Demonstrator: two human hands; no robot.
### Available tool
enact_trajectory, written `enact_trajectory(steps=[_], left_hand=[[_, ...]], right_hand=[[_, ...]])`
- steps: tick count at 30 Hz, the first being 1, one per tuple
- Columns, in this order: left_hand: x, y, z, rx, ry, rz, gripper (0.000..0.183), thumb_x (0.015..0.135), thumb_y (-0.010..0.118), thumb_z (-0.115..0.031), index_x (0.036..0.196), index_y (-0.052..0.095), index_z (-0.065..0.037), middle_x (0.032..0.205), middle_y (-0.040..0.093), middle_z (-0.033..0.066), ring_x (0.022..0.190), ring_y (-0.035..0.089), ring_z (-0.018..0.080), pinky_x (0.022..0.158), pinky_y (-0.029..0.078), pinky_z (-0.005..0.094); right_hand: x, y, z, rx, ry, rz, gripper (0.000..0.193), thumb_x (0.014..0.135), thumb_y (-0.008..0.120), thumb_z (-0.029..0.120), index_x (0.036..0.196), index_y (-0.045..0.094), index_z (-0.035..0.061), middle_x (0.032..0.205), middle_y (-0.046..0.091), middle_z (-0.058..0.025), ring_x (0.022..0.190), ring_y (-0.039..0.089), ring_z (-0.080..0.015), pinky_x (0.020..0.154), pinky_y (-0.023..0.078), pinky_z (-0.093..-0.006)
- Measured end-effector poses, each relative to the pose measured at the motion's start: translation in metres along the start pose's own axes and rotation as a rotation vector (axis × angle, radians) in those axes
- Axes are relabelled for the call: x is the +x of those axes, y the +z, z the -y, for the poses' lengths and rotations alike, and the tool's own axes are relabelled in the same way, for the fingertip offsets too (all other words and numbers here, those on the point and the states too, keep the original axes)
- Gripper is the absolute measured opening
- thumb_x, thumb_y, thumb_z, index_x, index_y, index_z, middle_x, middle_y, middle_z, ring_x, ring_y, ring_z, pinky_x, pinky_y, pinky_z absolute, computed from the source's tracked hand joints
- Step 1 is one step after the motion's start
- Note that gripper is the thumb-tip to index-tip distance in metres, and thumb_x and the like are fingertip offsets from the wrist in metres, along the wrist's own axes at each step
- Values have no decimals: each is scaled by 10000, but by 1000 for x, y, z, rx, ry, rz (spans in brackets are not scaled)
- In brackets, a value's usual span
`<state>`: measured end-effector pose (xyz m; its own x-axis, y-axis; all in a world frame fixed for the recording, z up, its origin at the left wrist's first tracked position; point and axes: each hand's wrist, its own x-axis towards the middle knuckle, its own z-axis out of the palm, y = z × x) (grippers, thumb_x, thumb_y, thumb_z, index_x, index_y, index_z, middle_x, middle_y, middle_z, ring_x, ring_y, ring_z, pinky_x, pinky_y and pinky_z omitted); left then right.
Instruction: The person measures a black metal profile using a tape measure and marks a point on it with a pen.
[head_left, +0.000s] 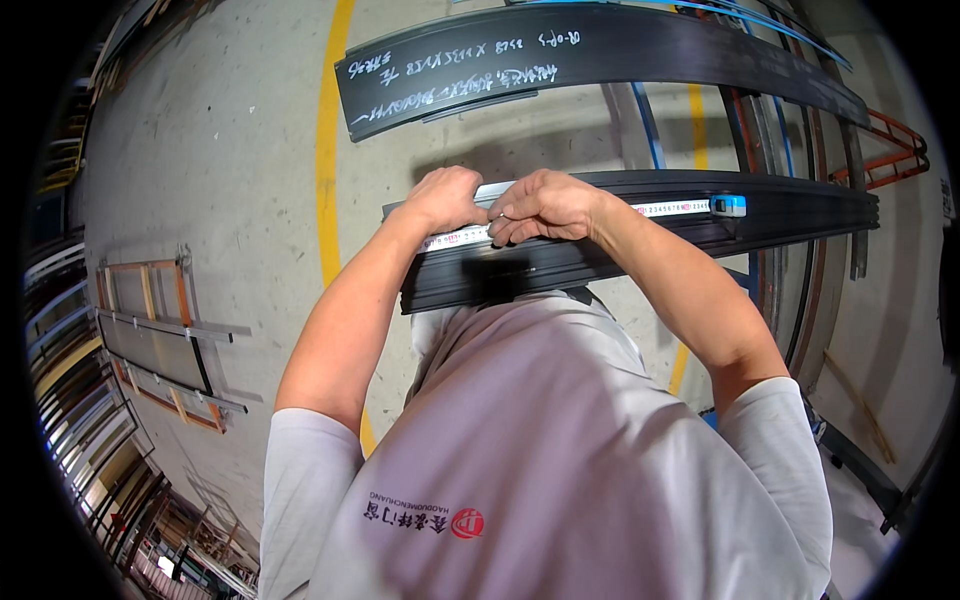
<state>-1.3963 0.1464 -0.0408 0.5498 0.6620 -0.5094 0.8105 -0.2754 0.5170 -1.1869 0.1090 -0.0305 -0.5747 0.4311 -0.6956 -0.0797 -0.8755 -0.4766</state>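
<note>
A bundle of long black metal profiles (640, 245) lies crosswise in front of me. Along its top runs the extended blade (660, 208) of a tape measure, whose blue and white case (729, 206) rests toward the right end. My left hand (443, 200) is closed at the far edge near the left end, its thumb beside the blade; what its fingers grip is hidden. Just right of it, my right hand (545, 207) pinches a small thing too tiny to name, right over the blade. A silvery strip (492, 190) shows between the two hands.
Beyond lies another dark profile (600, 65) with white handwriting on it. Rack bars (775, 150) and an orange metal frame (895, 150) stand at right. Framed pieces (160, 345) lie at left, near stacked profiles (70, 390). Yellow lines (328, 150) mark the grey floor.
</note>
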Motion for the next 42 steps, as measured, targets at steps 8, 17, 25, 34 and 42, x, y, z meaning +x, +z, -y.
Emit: enact_trajectory(steps=[8,17,25,34,42], left_hand=[[-2,-1,1,-26,-16,15,426,659,792,-329,926,727,-4,949,720,223,939,686,393,826,540,469],[-4,3,5,-18,-1,-11,430,705,780,-352,962,740,-10,1021,716,240,989,681,406,872,539,482],[-6,4,6,-31,23,-19,460,703,792,-361,981,738,1,1043,711,250,1019,677,416,892,540,481],[-12,-4,22,-195,81,-19,511,698,783,-332,1085,714,-6,1074,704,233,1030,667,401,901,530,454],[-79,37,48,-688,-53,-950,382,843,701,-155,1163,675,52,1057,698,173,916,667,279,852,527,364]], right_hand=[[-2,11,-15,-18,-138,-97,137,927,589,-73,1032,650,-138,936,707,-234,885,734,-302,771,626,-367],[-16,56,5,-1932,-553,-281,115,780,640,115,782,752,88,859,738,-163,831,709,-369,779,565,-457],[-10,81,-12,-1512,-281,-692,262,883,637,214,757,717,-1,854,710,-258,845,693,-438,777,557,-487],[-16,73,-7,-1582,-315,-630,175,870,655,197,824,684,30,833,704,-220,844,677,-416,786,544,-496],[-17,65,-32,-1544,-637,-694,145,858,640,162,825,604,26,858,649,-181,838,647,-403,762,524,-496]])
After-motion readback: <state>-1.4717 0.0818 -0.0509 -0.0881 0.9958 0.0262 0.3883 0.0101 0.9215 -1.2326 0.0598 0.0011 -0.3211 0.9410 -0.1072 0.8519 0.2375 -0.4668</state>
